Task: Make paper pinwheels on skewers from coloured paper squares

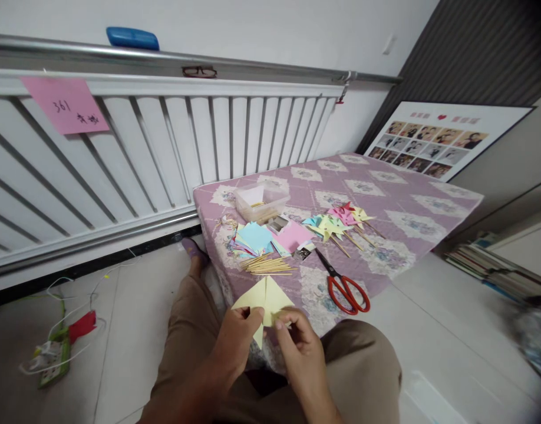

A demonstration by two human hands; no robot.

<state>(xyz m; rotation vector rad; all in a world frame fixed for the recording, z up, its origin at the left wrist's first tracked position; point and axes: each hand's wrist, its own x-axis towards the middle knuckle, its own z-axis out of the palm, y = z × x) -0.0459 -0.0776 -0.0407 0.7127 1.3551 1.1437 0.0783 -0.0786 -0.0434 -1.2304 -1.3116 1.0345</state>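
Observation:
A sheet of pale yellow paper [274,297], slit from its corners, is held up over my lap at the table's near edge. My left hand [239,335] pinches it on the left, thumb on top. On the right, my right hand [299,341] has thumb and fingers closed on the lower edge. Just beyond the paper lie several thin wooden sticks [270,265]. Scissors [345,288] with red handles rest to the right. Behind the sticks are blue paper sheets [255,235] and pink paper [294,235]. A small pack of dark metal bits [303,253] sits beside them.
Several paper pinwheels [336,224] on sticks lie at the right of the table [412,224], which has a purple floral cloth. A clear plastic box [261,203] stands behind the papers. A white radiator [186,141] runs along the wall. A power strip [56,356] lies on the floor at left.

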